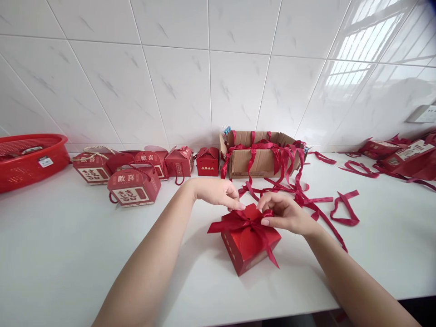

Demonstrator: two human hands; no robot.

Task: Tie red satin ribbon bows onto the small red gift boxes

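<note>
A small red gift box (pixel 238 254) stands on the white table in front of me, turned with one corner toward me. Dark red satin ribbon (pixel 260 229) is tied in a bow on its lid, with one tail hanging over the front and another sticking out to the left. At the back left of the lid, my left hand (pixel 218 193) is closed in a pinch at the bow; its fingertips are partly hidden. My right hand (pixel 286 213) pinches a loop of the ribbon at the right side of the bow between thumb and fingers.
A cardboard box (pixel 265 163) draped with red ribbons stands against the tiled wall. Loose ribbon strips (pixel 345 220) lie to the right. Several red gift boxes (pixel 134 186) stand at the back left, beside a red plastic basket (pixel 51 156). More red packaging (pixel 408 156) lies far right.
</note>
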